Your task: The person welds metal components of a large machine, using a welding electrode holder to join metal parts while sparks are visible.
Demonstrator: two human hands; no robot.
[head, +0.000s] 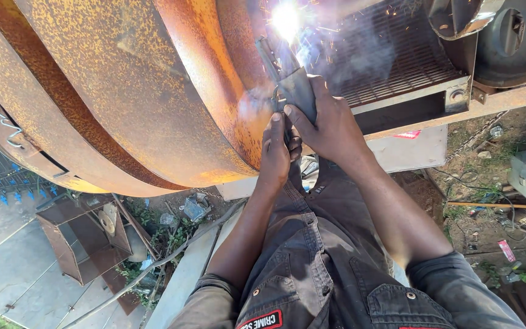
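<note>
Overhead, a big rusted steel drum (pixel 123 91) fills the far left of the view, its curved orange-brown shell ringed by a raised band, and it is against the right edge of this shell that the work is held, since that is where the metal meets the arc. Just right of it sits a dark steel grating (pixel 397 61) in an angle-iron frame, hazed by pale smoke. Below, near the viewer, lie dark work trousers (pixel 318 244), with bare ground, weeds and scrap on the right and a rusty open metal box (pixel 83 240) on the paved left. Both arms reach up and away from the body, likely to keep the face back from the sparks. The right hand (pixel 330 122) is wrapped shut around the grey handle of the electrode holder (pixel 293 88), thumb along its side, taking its weight. The left hand (pixel 278 149) sits just beneath and touching it, fingers curled closed on the lower end of the handle, seemingly to steady the aim. The holder itself is a worn, dull grey clamp, tilted up and slightly left, far from the body at top centre; its jaws look scuffed and dark. At its tip the welding arc (pixel 286 21) burns white with small sparks flung right, too bright to show the rod itself.
</note>
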